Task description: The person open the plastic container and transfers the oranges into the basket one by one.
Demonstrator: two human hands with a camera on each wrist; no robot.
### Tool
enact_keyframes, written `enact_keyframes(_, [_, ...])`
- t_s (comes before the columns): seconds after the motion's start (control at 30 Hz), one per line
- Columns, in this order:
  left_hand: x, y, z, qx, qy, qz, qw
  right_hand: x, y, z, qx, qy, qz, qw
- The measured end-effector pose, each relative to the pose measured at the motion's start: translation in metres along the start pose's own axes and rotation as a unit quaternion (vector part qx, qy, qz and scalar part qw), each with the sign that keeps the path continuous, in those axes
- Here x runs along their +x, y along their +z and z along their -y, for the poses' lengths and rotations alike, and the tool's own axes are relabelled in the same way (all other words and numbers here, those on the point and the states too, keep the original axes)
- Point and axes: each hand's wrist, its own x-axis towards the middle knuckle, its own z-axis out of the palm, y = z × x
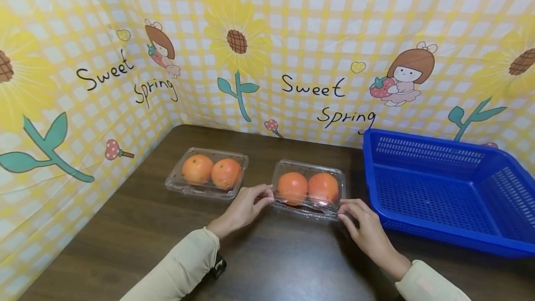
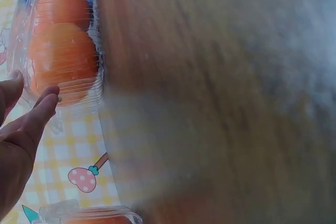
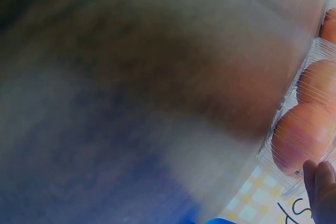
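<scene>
A clear plastic clamshell box (image 1: pixel 310 167) with two oranges (image 1: pixel 292 188) inside sits on the table between my hands. My left hand (image 1: pixel 247 206) pinches its left front corner between thumb and fingers. At the right front corner, my right hand (image 1: pixel 364 226) holds the box's edge the same way. The left wrist view has the box's ribbed side (image 2: pixel 97 77) beside the left fingertips (image 2: pixel 50 94). In the right wrist view the right fingers (image 3: pixel 320 179) touch the end of the box near one orange (image 3: pixel 299 140).
A second clear box (image 1: pixel 175 181) with two oranges (image 1: pixel 197 169) stands to the left on the dark wooden table (image 1: pixel 288 259). At the right is a blue perforated plastic basket (image 1: pixel 418 199). A yellow checked cloth (image 1: pixel 301 27) covers the walls behind and at left.
</scene>
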Motion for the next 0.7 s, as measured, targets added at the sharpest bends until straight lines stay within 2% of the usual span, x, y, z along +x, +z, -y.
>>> enact_keyframes(0.33, [0.0052,-0.0075,-0.0025,-0.003,-0.004,0.027,0.9996,0.0007,-0.0006,-0.0004,-0.004,0.01,0.008,1.0])
enact_keyframes(0.7, [-0.0011,-0.0023,-0.0016,-0.019,-0.015,0.01,0.9997,-0.0011,0.0009,0.0007,-0.002,0.014,0.015,1.0])
